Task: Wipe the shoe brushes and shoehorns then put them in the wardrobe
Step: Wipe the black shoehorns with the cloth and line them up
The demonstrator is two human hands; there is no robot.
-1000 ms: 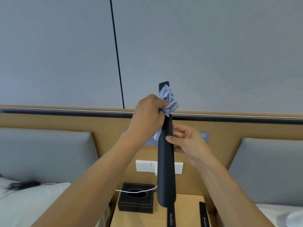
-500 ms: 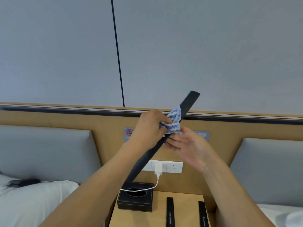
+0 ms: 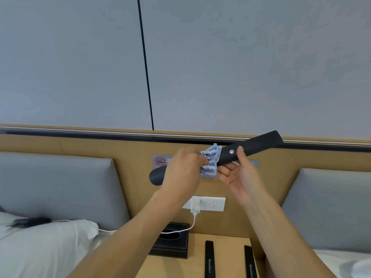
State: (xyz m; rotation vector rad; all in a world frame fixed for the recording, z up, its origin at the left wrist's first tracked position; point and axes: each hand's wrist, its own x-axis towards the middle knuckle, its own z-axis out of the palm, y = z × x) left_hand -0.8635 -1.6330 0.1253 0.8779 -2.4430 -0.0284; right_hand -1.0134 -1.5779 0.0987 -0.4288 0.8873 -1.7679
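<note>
Shoehorn (image 3: 251, 148) tipped flatter — left hand (image 3: 183, 167) wiping, cloth (image 3: 210, 162)

**The room ahead of you**

You face a pale grey panelled wall (image 3: 241, 63), split by one thin dark vertical seam (image 3: 146, 67). Below it runs a wooden headboard (image 3: 128, 151) topped by a dark strip. Grey padded cushions (image 3: 56, 187) flank it on either side, above white bedding (image 3: 40, 249) at your lower left and right. A white socket panel (image 3: 212, 204) sits on the wood, with a charger plugged in and its white cable (image 3: 180, 230) trailing left. A no-smoking sign (image 3: 160, 161) hangs above. Between the beds stands a wooden counter (image 3: 226, 255) carrying a black tissue box (image 3: 170, 247). The light is soft and even.
</note>
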